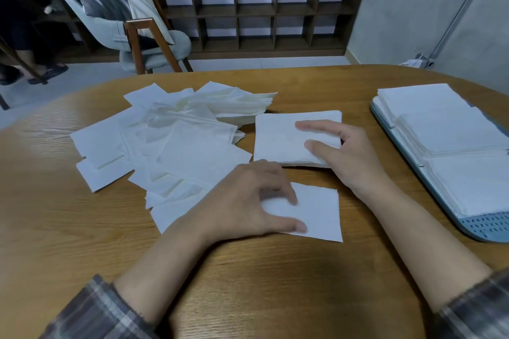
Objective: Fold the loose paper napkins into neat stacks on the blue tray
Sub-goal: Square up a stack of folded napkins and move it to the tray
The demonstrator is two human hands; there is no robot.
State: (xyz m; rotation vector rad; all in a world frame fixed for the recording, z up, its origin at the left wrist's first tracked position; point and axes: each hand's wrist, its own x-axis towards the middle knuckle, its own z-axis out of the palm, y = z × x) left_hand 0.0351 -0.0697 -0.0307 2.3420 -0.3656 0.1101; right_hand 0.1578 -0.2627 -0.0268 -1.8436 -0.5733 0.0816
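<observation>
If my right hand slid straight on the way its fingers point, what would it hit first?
The right hand rests on a small stack, fingers pointing left; past the stack's edge it would likely meet the loose napkin pile.

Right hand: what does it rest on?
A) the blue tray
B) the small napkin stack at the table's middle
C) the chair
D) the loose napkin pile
B: the right hand lies flat on the small napkin stack, apart from the blue tray.

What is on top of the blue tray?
Neat stacks of folded white napkins sit on the blue tray. Only its left rim and holey near end show; the rest is covered.
</observation>
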